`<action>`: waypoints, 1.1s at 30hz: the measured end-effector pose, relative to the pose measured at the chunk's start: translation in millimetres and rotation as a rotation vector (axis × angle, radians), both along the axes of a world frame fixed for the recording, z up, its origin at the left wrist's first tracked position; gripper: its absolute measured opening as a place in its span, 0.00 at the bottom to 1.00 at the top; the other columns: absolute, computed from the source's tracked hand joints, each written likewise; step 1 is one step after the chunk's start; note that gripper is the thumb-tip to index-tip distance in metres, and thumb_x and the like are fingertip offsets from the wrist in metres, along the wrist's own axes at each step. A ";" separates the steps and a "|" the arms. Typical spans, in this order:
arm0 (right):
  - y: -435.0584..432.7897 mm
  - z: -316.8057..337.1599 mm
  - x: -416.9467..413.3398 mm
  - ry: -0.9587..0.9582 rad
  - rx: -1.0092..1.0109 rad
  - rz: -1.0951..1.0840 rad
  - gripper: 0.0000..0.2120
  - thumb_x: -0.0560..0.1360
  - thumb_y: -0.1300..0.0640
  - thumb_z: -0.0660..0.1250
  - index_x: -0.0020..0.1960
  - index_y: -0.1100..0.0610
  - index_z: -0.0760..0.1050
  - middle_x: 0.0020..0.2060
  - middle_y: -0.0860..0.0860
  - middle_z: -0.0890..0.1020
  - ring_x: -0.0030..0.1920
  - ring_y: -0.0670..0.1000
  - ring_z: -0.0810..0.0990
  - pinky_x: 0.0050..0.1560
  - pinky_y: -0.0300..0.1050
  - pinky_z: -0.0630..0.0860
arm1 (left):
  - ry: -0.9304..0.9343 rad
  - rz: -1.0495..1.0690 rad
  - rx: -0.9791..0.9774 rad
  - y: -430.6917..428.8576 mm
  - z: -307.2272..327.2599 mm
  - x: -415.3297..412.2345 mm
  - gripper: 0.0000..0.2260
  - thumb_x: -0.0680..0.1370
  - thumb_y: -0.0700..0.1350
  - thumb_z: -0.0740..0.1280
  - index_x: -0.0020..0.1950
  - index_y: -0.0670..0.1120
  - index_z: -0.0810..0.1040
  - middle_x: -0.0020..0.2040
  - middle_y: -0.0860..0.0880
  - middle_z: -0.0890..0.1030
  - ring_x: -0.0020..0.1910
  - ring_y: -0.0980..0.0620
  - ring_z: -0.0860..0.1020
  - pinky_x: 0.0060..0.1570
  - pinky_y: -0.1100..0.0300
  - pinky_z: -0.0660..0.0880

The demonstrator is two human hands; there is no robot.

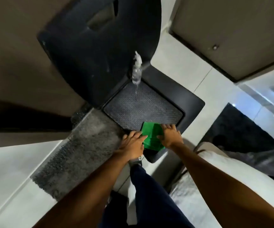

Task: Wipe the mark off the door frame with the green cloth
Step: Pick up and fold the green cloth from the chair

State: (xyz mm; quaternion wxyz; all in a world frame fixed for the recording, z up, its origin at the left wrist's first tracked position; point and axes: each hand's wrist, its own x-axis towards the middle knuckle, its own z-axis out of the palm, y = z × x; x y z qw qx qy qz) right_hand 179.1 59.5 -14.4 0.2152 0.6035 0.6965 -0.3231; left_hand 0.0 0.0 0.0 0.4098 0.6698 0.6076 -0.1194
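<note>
hands, left (133, 143) and right (170, 134), pinch the green cloth (151, 136), hiding its side edges.

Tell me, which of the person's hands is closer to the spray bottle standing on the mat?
Right, slightly. The right hand lies on the green cloth's far side, below the spray bottle. The left hand sits lower, at the cloth's left edge.

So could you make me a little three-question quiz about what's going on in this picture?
1. True or false: both hands are on the green cloth.
2. What stands at the far edge of the black mat? A) spray bottle B) bucket C) broom
3. Fill in: the cloth lies on the ____ edge of the mat, nearest the person.

Key: 1 true, left hand and right hand both touch it; 2 A, the spray bottle; 3 near.
</note>
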 end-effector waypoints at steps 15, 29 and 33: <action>21.9 -13.7 -13.3 0.025 0.037 0.054 0.27 0.71 0.52 0.73 0.68 0.54 0.72 0.65 0.58 0.71 0.68 0.61 0.65 0.66 0.59 0.67 | -0.098 0.165 0.007 -2.0 -20.3 -3.8 0.25 0.77 0.45 0.62 0.75 0.54 0.64 0.72 0.47 0.73 0.71 0.45 0.68 0.69 0.48 0.64; -26.9 110.9 -118.2 0.639 -0.100 -0.113 0.18 0.68 0.67 0.76 0.56 0.61 0.76 0.48 0.54 0.80 0.48 0.50 0.78 0.54 0.46 0.77 | -0.537 0.986 -0.007 -72.3 69.9 -111.0 0.18 0.71 0.40 0.75 0.59 0.41 0.78 0.54 0.40 0.84 0.53 0.43 0.82 0.56 0.48 0.80; -64.4 166.5 -209.0 0.909 -0.072 -0.303 0.18 0.68 0.67 0.76 0.51 0.55 0.73 0.42 0.51 0.79 0.38 0.44 0.81 0.38 0.35 0.79 | -0.729 1.299 0.208 -127.0 150.7 -188.0 0.16 0.72 0.35 0.73 0.60 0.41 0.79 0.50 0.48 0.85 0.47 0.56 0.84 0.46 0.65 0.80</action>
